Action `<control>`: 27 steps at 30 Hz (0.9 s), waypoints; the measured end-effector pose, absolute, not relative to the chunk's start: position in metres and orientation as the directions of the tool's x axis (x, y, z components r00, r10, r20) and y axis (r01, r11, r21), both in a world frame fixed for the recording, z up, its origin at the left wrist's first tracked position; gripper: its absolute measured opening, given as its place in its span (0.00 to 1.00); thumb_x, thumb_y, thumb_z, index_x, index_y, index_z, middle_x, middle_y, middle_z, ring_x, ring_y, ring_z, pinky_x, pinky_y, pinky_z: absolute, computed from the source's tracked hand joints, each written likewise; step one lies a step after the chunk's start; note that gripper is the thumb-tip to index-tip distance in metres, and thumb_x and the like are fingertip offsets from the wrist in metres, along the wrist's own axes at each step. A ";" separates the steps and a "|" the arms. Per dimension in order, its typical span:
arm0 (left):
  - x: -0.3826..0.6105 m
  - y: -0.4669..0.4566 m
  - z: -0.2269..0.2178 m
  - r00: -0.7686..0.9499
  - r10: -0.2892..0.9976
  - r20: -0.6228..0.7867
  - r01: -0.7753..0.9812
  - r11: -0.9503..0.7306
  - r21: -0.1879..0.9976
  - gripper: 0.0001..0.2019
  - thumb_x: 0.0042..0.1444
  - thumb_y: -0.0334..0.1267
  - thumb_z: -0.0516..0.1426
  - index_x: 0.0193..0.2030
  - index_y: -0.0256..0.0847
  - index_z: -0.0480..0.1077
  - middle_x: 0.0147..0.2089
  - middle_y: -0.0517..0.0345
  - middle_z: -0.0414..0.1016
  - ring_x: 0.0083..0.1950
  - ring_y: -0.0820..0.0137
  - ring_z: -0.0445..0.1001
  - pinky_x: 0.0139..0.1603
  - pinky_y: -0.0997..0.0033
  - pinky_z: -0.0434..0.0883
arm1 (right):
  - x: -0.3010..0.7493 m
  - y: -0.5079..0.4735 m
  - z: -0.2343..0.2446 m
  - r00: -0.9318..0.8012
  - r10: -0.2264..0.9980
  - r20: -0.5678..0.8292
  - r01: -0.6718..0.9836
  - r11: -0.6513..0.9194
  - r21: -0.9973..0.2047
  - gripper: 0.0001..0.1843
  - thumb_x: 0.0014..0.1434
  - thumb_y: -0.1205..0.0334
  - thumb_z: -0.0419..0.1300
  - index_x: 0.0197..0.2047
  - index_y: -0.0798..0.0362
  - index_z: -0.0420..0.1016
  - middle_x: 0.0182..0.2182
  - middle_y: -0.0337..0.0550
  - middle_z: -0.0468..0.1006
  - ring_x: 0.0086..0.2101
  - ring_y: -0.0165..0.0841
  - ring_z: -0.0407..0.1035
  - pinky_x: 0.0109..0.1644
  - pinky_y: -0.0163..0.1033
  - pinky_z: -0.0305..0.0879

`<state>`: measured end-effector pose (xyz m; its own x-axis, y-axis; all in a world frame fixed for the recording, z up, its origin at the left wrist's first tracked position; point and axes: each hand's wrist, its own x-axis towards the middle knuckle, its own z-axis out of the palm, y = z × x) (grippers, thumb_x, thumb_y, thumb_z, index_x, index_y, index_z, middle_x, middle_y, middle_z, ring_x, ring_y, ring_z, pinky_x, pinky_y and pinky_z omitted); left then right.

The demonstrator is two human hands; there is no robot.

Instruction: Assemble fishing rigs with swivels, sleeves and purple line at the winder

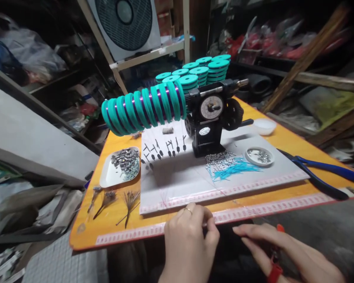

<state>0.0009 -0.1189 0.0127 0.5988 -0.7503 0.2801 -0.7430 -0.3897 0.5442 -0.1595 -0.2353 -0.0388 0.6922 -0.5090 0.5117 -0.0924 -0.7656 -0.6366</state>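
The left hand rests at the near edge of the orange board, a thin gold ring on one finger. Its fingertips are drawn together as if pinching, though anything between them is too fine to make out from here. The right hand, with a red wristband, lies off the board's near edge, its fingers loosely spread around nothing I can see.

Ahead of the left hand, hair-thin strands cross the white sheet. Farther left of that hand lie three dark wire sprigs, and beyond them a white tray holds grey metal pieces and fine wires. Ahead of the right hand, blue-handled pliers lie on the board, with a bundle of teal-tipped wires on the sheet and a round dish of silver bits just beside it.

Straight ahead, farther from both hands, stands a black hand-cranked winder with a dial, carrying a thick teal coil bound with purple wire. Stacked teal spools rise behind it, and a box fan stands on shelving farther back.
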 end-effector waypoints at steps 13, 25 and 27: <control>0.000 -0.122 0.029 0.438 -0.861 0.257 -0.895 -0.394 0.208 0.08 0.55 0.26 0.57 0.31 0.46 0.67 0.28 0.63 0.74 0.28 0.63 0.76 0.25 0.62 0.60 | -0.138 -0.235 -0.001 0.751 -0.317 0.579 0.074 -0.831 -0.551 0.20 0.58 0.80 0.49 0.50 0.54 0.68 0.40 0.44 0.84 0.36 0.29 0.79 0.42 0.31 0.72; 0.001 -0.126 0.036 0.467 -0.865 0.185 -0.872 -0.415 0.259 0.08 0.56 0.27 0.57 0.30 0.44 0.69 0.28 0.63 0.75 0.28 0.62 0.77 0.25 0.60 0.62 | -0.131 -0.231 -0.001 0.786 -0.208 0.582 0.009 -0.937 -0.348 0.20 0.60 0.78 0.47 0.54 0.62 0.68 0.36 0.47 0.85 0.28 0.29 0.78 0.34 0.34 0.71; 0.002 -0.123 0.035 0.459 -0.873 0.166 -0.870 -0.404 0.284 0.07 0.58 0.28 0.56 0.32 0.45 0.69 0.30 0.62 0.76 0.30 0.61 0.77 0.25 0.61 0.64 | -0.131 -0.231 0.004 0.809 -0.159 0.566 -0.023 -0.971 -0.240 0.18 0.63 0.76 0.45 0.53 0.63 0.68 0.31 0.46 0.84 0.24 0.30 0.75 0.30 0.36 0.69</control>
<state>0.0024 -0.1232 0.0353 0.4592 -0.8727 0.1662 -0.8698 -0.4036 0.2838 -0.1311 -0.2313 0.0035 0.8087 -0.1590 0.5663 -0.0231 -0.9706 -0.2395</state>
